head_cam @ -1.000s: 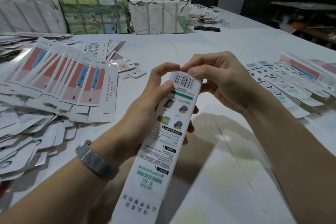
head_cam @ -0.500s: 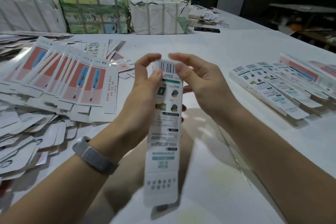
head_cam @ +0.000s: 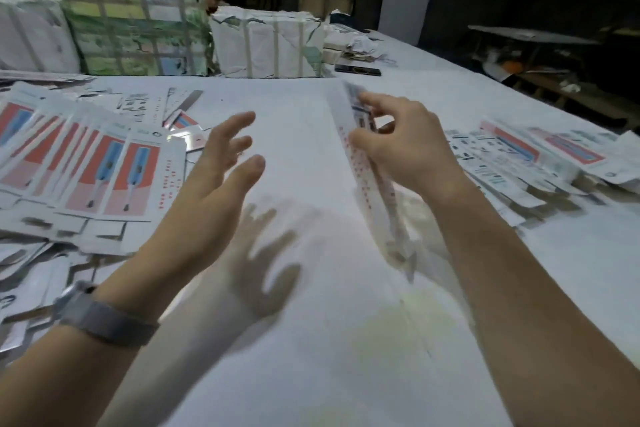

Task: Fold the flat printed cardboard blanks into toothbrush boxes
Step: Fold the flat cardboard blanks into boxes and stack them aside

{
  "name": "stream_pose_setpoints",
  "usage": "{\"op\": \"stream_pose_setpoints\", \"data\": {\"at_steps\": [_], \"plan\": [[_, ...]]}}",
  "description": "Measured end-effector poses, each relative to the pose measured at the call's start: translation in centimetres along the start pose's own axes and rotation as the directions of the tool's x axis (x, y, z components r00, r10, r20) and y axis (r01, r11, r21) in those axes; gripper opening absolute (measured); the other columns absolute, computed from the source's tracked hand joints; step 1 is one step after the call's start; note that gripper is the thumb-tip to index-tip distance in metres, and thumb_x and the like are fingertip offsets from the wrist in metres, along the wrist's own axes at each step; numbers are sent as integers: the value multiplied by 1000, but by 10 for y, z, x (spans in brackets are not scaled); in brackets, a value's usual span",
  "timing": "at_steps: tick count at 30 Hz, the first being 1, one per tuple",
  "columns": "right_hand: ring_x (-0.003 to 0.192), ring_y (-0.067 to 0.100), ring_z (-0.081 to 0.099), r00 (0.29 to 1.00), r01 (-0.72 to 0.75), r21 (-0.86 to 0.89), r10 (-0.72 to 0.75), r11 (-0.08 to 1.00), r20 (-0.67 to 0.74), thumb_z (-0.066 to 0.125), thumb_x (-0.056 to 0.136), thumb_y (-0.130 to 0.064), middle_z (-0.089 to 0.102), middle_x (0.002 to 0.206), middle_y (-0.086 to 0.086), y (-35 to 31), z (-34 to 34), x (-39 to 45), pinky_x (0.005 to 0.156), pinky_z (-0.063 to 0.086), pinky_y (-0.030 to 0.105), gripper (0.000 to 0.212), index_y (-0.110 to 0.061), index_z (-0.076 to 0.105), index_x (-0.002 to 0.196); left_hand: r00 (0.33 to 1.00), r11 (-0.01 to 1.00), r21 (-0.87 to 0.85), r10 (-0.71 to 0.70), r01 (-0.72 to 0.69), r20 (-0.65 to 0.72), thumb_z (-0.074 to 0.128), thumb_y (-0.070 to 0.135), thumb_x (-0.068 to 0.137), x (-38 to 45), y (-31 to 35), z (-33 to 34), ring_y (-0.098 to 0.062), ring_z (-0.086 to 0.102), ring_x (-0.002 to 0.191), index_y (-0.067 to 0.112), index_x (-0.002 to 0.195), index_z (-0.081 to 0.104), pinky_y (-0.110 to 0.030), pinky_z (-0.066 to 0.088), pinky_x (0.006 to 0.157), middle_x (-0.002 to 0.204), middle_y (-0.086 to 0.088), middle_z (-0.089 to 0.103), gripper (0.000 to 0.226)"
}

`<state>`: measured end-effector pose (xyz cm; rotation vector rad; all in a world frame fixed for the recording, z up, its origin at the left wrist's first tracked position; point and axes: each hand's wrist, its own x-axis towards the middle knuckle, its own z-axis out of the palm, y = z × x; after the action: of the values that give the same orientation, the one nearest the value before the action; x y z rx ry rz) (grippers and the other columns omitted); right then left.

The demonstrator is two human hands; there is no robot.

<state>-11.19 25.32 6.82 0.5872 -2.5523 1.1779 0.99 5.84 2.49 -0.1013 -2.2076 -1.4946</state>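
Observation:
My right hand grips a long, narrow folded toothbrush box near its top end; the box is blurred and slants down toward me above the white table. My left hand hovers open to the left of it, fingers spread, holding nothing. A fanned row of flat printed blanks with red panels and blue toothbrush pictures lies at the left. A pile of folded boxes lies at the right.
Loose white scraps and blanks litter the near left. Strapped paper-wrapped bundles stand at the back, with a person behind them. A dark phone lies beside the bundles. The table's right edge drops off toward dark shelving.
My left hand has let go of the box and opened, moving left. My right hand now holds the box alone and has carried it to the right, turned edge-on.

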Motion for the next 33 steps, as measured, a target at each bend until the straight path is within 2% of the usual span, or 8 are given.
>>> {"op": "stream_pose_setpoints", "data": {"at_steps": [4, 7, 10, 13, 19, 26, 30, 33], "plan": [[108, 25, 60, 942, -197, -183, 134, 963, -309, 65, 82, -29, 66, 125, 4, 43, -53, 27, 88, 49, 36, 51, -27, 62, 133, 994, 968, 246, -29, 54, -104, 58, 35, 89, 6, -13, -12, 6, 55, 111, 52, 105, 59, -22, 39, 93, 119, 25, 62, 23], [119, 36, 52, 910, -390, -392, 283, 834, -303, 60, 85, -19, 64, 125, 11, 78, -63, 39, 91, 48, 40, 43, -21, 65, 127, 994, 871, 486, -24, 72, -105, 60, 26, 95, 7, -26, -19, -5, 55, 94, 44, 114, 58, -37, 38, 89, 128, 4, 61, 26], [122, 35, 50, 900, -436, -486, 377, 757, -220, 56, 89, -13, 65, 123, 10, 95, -54, 42, 97, 47, 43, 37, -21, 67, 123, 990, 753, 645, -64, 131, -126, 46, 50, 80, 13, -40, -30, -9, 54, 75, 42, 115, 51, -48, 45, 79, 121, -15, 62, 36], [124, 33, 43, 914, -405, -554, 339, 728, -222, 54, 90, -10, 62, 124, 7, 92, -44, 43, 98, 38, 46, 37, -25, 66, 121, 963, 470, 845, -201, 257, -181, 37, 59, 68, 15, -68, -46, -41, 57, 102, 42, 119, 44, -63, 47, 89, 123, -17, 60, 54], [120, 29, 46, 971, 34, -416, -129, 909, -202, 58, 88, -11, 63, 124, 0, 49, -18, 27, 96, 40, 40, 34, -24, 72, 115, 926, 228, 922, -290, 313, -242, 41, 62, 86, 10, -57, -54, -47, 51, 116, 39, 125, 39, -58, 42, 96, 130, -13, 58, 46], [108, 17, 52, 915, 388, -151, -359, 909, 184, 62, 92, -20, 67, 113, -9, 6, 41, -15, 91, 46, 38, 21, -23, 74, 109, 971, 311, 929, -194, 198, -142, 57, 34, 90, 7, -27, -39, -33, 60, 88, 23, 121, 47, -38, 50, 68, 99, -8, 64, 34], [101, 13, 56, 881, 435, -41, -416, 899, 226, 65, 91, -20, 68, 106, -12, -1, 56, -26, 84, 48, 36, 25, -25, 72, 114, 993, 455, 885, 8, 103, -120, 51, 7, 90, 5, -14, -32, -30, 55, 73, 22, 134, 40, -38, 45, 58, 96, -10, 65, 48], [89, 10, 61, 902, 389, 157, -410, 908, 135, 69, 89, -21, 66, 99, -12, -7, 63, -28, 75, 45, 24, 42, -27, 61, 129, 965, 679, 734, 210, -28, -158, 56, -2, 86, 6, 2, -26, -29, 63, 79, 22, 138, 43, -22, 36, 49, 111, -13, 69, 59]]}}
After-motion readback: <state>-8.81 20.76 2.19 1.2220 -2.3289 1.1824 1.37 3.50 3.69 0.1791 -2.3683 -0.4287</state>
